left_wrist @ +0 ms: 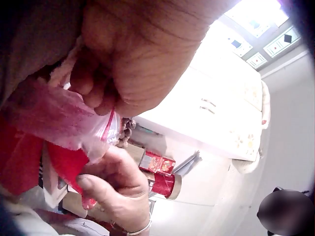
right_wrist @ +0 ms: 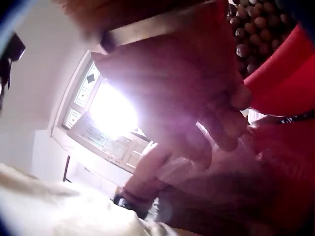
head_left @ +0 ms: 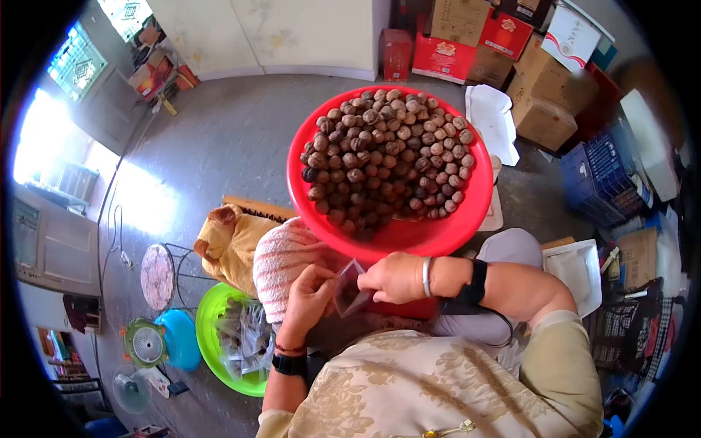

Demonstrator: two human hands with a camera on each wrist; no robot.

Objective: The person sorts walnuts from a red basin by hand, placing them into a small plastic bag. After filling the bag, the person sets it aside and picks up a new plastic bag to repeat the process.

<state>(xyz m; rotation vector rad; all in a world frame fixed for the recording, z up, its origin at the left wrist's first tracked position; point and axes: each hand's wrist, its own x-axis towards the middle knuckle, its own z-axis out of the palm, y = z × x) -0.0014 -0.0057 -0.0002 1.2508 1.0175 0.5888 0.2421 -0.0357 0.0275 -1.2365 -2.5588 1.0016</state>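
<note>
A clear plastic bag (head_left: 349, 289) is stretched between the two hands, low in front of the red basin. The left hand (head_left: 309, 298) pinches one edge of it with curled fingers; in the left wrist view the bag (left_wrist: 64, 115) hangs from that hand (left_wrist: 140, 54), a red strip along its edge. The right hand (head_left: 396, 278) grips the opposite side, thumb and fingers bent on the film (right_wrist: 211, 177). Whether anything lies inside the bag I cannot tell. Walnuts (head_left: 380, 139) fill much of the red basin (head_left: 478, 204) just beyond the hands.
A green basin (head_left: 207, 343) with several filled plastic bags (head_left: 252, 336) stands at the lower left. Near it are a pink striped towel (head_left: 281, 255), a yellow cloth (head_left: 237, 244), a small fan (head_left: 145, 342) and a round stool (head_left: 158, 274). Cardboard boxes (head_left: 544, 98) and blue crates (head_left: 602, 175) line the right.
</note>
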